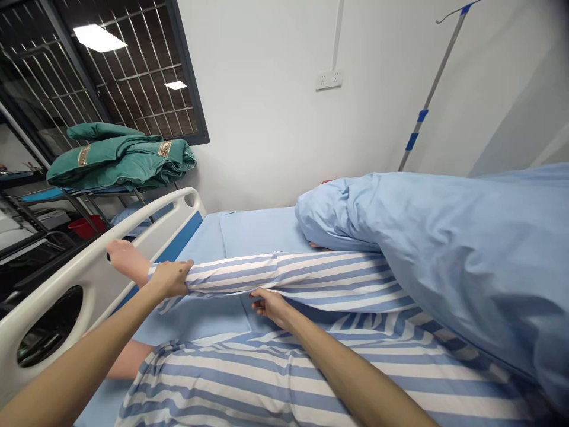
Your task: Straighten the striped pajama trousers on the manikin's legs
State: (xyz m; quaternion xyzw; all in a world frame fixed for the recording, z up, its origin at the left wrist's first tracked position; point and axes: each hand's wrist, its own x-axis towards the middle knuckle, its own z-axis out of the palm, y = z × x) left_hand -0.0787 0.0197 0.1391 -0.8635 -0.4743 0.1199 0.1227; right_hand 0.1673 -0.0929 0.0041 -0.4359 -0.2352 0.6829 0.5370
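My left hand (174,279) is closed around the lower end of a blue-and-white striped trouser leg (231,274), just above a bare foot (127,258). Under the middle of that leg is my right hand (272,307), its thumb at the cloth's lower edge and its fingers loosely curled. I see no cloth between its thumb and fingers. A second striped trouser leg (231,373) lies nearer to me, with a bare ankle (131,359) showing at its end. Both legs rest over a light-blue bed sheet (262,228).
A bunched blue quilt (427,225) covers the right side of the bed. At the left stands the white footboard (133,228). Behind it, folded green bedding (120,157) lies by the barred window. An IV pole (433,89) rises against the wall.
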